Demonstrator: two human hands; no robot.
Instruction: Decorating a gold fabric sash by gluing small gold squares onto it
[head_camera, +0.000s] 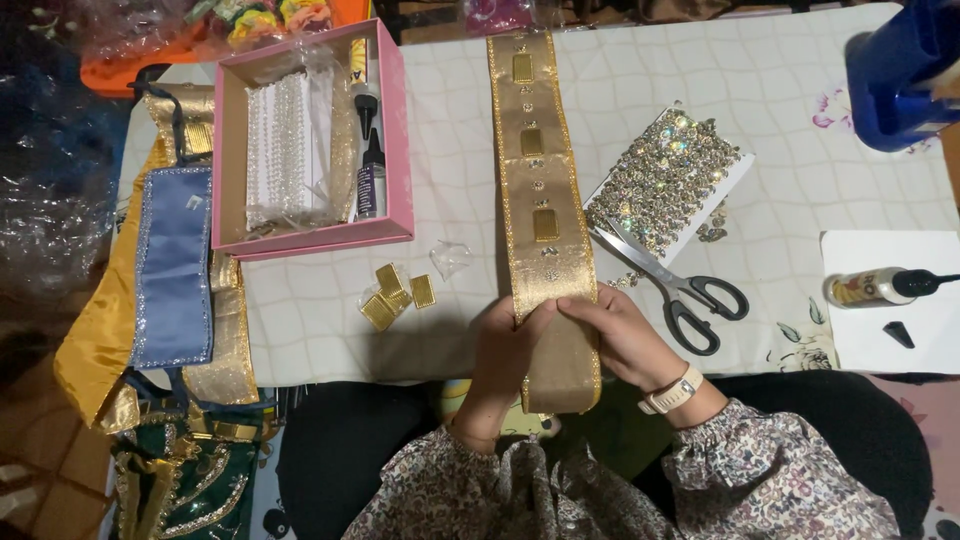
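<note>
A long gold fabric band (535, 170) with gold rectangular studs and small gems runs from the far table edge to me. Its near end hangs over the front edge. My left hand (505, 345) grips the band's left edge near the front. My right hand (625, 335), with a pale wristwatch, presses on the band's right side, fingers lying across it. A few loose gold rectangular studs (397, 295) lie on the table to the left of my left hand.
A pink box (395, 130) holds bead strings and glue bottles. Scissors (680, 285) and a card of sparkling rhinestone trim (665, 180) lie to the right. A glue bottle (880, 287) rests on white paper. A blue container (900, 75) stands at far right. Blue and gold fabrics (170, 270) hang at left.
</note>
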